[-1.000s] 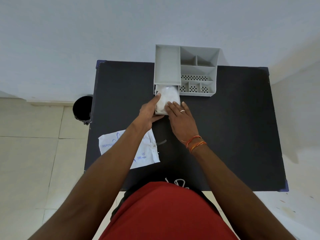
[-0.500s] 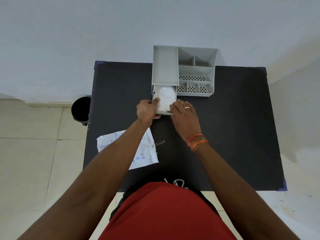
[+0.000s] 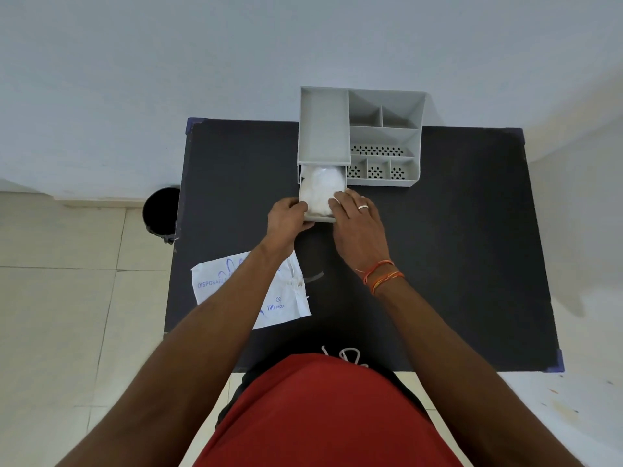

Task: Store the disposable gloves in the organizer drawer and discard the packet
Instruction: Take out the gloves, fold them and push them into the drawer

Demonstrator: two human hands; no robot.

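A grey desk organizer [image 3: 323, 129] stands at the back of the black table [image 3: 455, 247]. Its drawer [image 3: 318, 218] is pulled out toward me and holds a wad of clear disposable gloves [image 3: 320, 188]. My left hand [image 3: 286, 220] grips the drawer's front left corner. My right hand [image 3: 357, 224] rests at the drawer's right side with its fingertips on the gloves. The white glove packet [image 3: 276, 298] lies flat at the table's left edge, partly under my left forearm.
A black bin [image 3: 161, 210] stands on the floor just left of the table. The organizer's right half has open and perforated compartments [image 3: 381, 160]. A white cord [image 3: 347, 355] lies at the near table edge by my red shirt.
The drawer has slid a little into the organizer. My left hand moved from the gloves to a closed grip on the drawer's front corner; my right hand followed the drawer forward.
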